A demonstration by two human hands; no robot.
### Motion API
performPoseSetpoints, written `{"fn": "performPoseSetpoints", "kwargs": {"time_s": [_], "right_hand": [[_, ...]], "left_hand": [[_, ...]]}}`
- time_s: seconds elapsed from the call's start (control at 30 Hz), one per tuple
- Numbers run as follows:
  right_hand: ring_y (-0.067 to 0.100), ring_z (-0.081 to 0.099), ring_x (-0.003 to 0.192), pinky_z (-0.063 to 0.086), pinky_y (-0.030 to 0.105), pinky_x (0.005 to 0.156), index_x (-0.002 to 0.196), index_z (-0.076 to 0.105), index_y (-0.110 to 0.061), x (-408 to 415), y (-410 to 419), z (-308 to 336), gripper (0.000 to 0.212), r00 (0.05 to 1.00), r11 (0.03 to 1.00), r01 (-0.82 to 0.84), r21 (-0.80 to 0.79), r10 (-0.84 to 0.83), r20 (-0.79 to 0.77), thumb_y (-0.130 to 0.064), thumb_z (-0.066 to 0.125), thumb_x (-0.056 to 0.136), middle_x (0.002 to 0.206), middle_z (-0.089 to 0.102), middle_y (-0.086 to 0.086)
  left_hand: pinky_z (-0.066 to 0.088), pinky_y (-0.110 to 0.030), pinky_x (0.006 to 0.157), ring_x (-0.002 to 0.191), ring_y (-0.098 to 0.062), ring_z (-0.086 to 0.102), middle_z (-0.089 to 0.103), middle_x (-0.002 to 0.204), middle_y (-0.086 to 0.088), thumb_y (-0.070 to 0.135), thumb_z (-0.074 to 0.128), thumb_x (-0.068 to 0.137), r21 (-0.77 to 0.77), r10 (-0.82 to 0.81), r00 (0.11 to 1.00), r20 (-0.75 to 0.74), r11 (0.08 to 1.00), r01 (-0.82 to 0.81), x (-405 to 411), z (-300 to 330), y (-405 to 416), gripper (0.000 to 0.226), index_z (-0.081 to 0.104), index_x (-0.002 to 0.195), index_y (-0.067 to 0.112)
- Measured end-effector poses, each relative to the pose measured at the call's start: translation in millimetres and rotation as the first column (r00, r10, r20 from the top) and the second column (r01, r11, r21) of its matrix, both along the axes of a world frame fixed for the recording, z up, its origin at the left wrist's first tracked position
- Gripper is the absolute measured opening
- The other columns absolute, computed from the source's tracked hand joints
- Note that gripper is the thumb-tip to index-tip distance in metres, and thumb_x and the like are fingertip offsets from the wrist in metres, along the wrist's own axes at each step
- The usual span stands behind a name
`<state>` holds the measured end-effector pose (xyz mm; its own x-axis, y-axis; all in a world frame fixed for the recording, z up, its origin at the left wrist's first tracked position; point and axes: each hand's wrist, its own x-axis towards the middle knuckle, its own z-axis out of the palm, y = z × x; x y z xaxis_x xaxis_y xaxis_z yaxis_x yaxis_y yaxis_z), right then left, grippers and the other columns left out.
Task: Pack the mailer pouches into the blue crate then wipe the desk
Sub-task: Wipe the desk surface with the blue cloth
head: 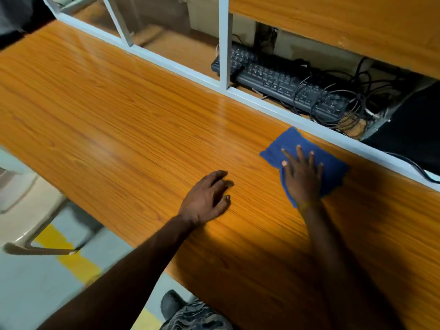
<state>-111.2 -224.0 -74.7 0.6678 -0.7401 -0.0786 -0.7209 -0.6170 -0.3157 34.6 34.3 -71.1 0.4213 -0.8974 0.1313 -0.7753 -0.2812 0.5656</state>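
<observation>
A blue cloth (pixel 333 163) lies flat on the orange wooden desk (pixel 119 120), close to the white partition frame at the desk's far edge. My right hand (pixel 302 175) presses down on the cloth with the fingers spread flat. My left hand (pixel 207 198) rests palm down on the bare desk, a short way left of the cloth, with the fingers loosely curled and nothing in it. No mailer pouches and no blue crate are in view.
A white partition frame (pixel 223 44) runs along the desk's far side. Behind it lie a black keyboard (pixel 281 84) and tangled cables (pixel 352 108). A beige chair (pixel 26 210) stands at the left on a grey floor with a yellow stripe (pixel 69 253).
</observation>
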Motion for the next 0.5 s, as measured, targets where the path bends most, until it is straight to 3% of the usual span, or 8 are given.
{"fn": "performPoseSetpoints", "kwargs": {"time_s": [0.13,0.3,0.37,0.5], "right_hand": [[0.034,0.006,0.152,0.003,0.063,0.118,0.15,0.031,-0.044,76.9,-4.8,5.6,0.046,0.998,0.996,0.066,0.052,-0.067,0.012,-0.047,0.034,0.104,0.165,0.017,-0.004],[0.026,0.004,0.153,0.007,0.058,0.119,0.151,0.025,-0.047,64.9,19.2,-1.2,0.044,0.956,0.955,-0.295,-0.029,0.294,-0.014,-0.047,0.027,0.107,0.165,0.011,-0.01],[0.027,0.01,0.152,0.012,0.06,0.118,0.15,0.028,-0.048,48.2,3.2,-3.0,0.043,0.936,0.935,-0.353,-0.033,0.353,-0.013,-0.046,0.028,0.106,0.164,0.016,-0.009],[0.033,0.015,0.15,0.015,0.063,0.116,0.148,0.037,-0.041,87.6,-24.9,-4.9,0.044,0.985,0.984,-0.171,-0.046,0.17,-0.022,-0.047,0.032,0.104,0.163,0.023,-0.003]], "left_hand": [[0.046,-0.032,0.097,0.128,-0.022,0.05,0.048,0.145,-0.005,0.031,0.06,0.095,-0.036,0.008,1.0,0.025,0.999,-0.007,-1.0,-0.1,-1.8,0.035,0.062,0.127,0.018],[0.045,-0.036,0.104,0.133,-0.02,0.048,0.051,0.143,-0.005,0.031,0.058,0.096,-0.074,0.019,1.0,0.017,0.997,-0.017,2.7,-3.3,-0.4,0.033,0.064,0.124,0.015],[0.044,-0.038,0.105,0.135,-0.02,0.047,0.051,0.144,-0.005,0.03,0.059,0.096,-0.087,0.017,1.0,0.004,0.996,-0.017,1.3,-4.7,1.3,0.033,0.063,0.124,0.014],[0.043,-0.041,0.107,0.137,-0.023,0.046,0.051,0.144,-0.009,0.031,0.059,0.096,-0.088,0.02,1.0,0.0,0.996,-0.02,-0.3,-6.7,-1.4,0.035,0.064,0.124,0.012]]}}
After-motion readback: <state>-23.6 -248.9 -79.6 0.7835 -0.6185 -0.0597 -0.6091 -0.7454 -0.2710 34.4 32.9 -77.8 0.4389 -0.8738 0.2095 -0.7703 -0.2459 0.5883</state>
